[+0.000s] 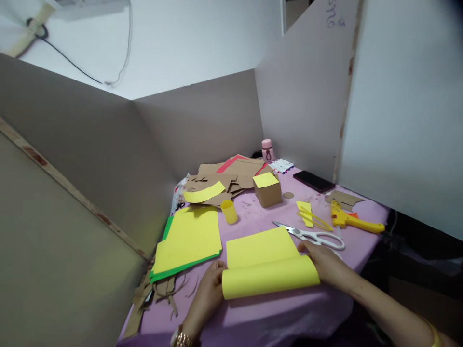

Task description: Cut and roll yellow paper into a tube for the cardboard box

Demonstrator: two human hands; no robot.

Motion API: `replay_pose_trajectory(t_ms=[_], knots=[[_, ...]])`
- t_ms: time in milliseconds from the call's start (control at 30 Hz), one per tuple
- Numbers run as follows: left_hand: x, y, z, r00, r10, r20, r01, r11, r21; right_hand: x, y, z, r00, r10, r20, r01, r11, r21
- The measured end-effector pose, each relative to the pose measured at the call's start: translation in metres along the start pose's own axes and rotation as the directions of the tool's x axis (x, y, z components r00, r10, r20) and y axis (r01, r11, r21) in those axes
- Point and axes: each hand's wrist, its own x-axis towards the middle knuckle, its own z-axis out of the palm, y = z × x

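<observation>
A yellow sheet of paper (267, 277) lies before me, its near edge curled over into a loose roll. My left hand (210, 289) grips the roll's left end, fingers partly tucked behind the paper. At the right end my right hand (323, 262) pinches the same sheet, with the thumb near its far side. White-handled scissors (307, 235) rest just beyond my right hand, blades pointing left. A small yellow paper tube (229, 212) stands farther back. To its right is a cardboard box (267, 193) with a yellow top.
Yellow and green sheets (191, 236) are stacked at left, above cardboard scraps (139, 303). A yellow glue gun (356, 221) and yellow strips (306, 214) lie at right. Behind are a phone (314, 181), markers (282, 166), a pink bottle (266, 150) and piled cardboard (242, 171). Grey partitions (202, 115) enclose the table.
</observation>
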Motion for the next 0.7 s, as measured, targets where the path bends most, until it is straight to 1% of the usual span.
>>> replay_pose_trajectory(t_ms=[167,333,467,533,700], knots=[[-0.008,0.001,-0.001,1.000,-0.016,0.011,0.017,0.999,-0.035,0.000,0.002,0.002,1.000,-0.013,-0.019,0.013,1.000,-0.013],[-0.007,-0.002,0.001,0.992,-0.126,-0.021,0.126,0.992,-0.023,0.002,0.004,0.004,0.999,-0.018,-0.031,0.018,1.000,-0.019],[0.000,-0.004,0.001,0.981,-0.180,0.067,0.182,0.983,-0.021,0.005,0.006,0.005,0.999,-0.033,-0.043,0.033,0.999,0.000],[0.003,-0.005,0.000,0.974,-0.209,0.091,0.209,0.978,0.010,0.006,0.006,0.005,0.998,-0.042,-0.050,0.043,0.999,0.010],[0.009,-0.006,-0.002,0.949,-0.300,0.097,0.283,0.945,0.162,0.007,0.003,0.003,0.995,-0.059,-0.078,0.059,0.998,0.000]])
